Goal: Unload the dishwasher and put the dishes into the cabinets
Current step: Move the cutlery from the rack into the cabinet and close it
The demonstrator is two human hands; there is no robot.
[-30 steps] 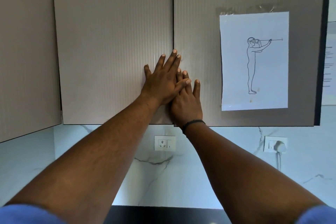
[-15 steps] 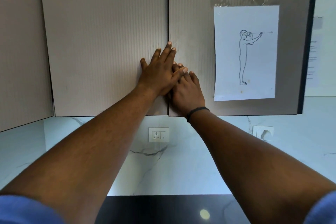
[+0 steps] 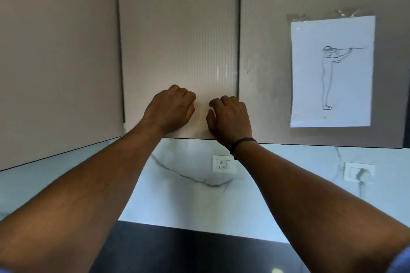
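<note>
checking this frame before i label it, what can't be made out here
All in the head view:
- Fingertips of the left hand and right hand: curled away behind the knuckles, so contact with the middle cabinet door is unclear.
- Cabinet contents: hidden by the closed doors.
- Dishwasher and dishes: outside the frame.
- Second wall socket: blurred; what is plugged in is unclear.
- Countertop: cut off by the bottom edge and the forearms.

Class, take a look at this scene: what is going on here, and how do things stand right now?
A person stands facing closed wall cabinets. Both hands are raised in front of the middle cabinet door, near its lower edge: the left hand and right hand have curled fingers and hold nothing. No dishes are in view. A line drawing on paper is taped to the door to the right.
</note>
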